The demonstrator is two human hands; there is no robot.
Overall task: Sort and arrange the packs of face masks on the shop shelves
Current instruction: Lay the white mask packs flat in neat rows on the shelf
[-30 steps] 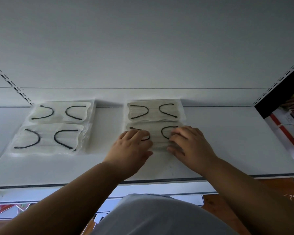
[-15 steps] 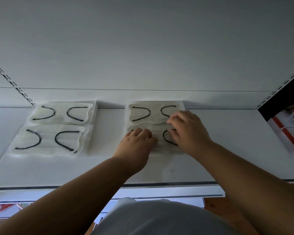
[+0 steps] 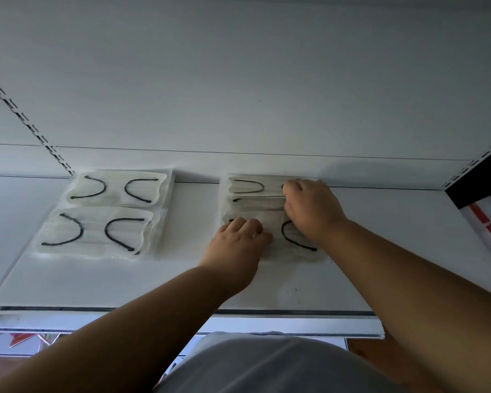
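I look down on the white shelf (image 3: 394, 251), which carries everything here. Toward its left end lies a left stack (image 3: 102, 214) of clear mask packs, two rows deep from the back edge forward, squared up and untouched. Near the middle lies the right stack (image 3: 270, 217), also running from the back edge toward the front edge, and this one is looser: I count three overlapping layers, a back pack (image 3: 247, 186) against the rear edge, a middle pack (image 3: 255, 204) partly slid over it, and a front pack (image 3: 295, 245) nearest me.

Each pack's long axis runs left to right, parallel to the shelf's back edge. That is what the coming move turns on, as I judge it: the middle pack must go straight back, across its short side, to sit flush.

My right hand (image 3: 312, 211) is the nearer one to that pack. Its fingers are curled over the pack's right end, knuckles toward the back edge; they seem to pinch the plastic edge, though the fingertips are hidden, so I cannot be sure. My left hand (image 3: 238, 242) lies on the left half of the front pack, fingers bent and pressing down, steadying rather than gripping, toward the front edge from the right hand.
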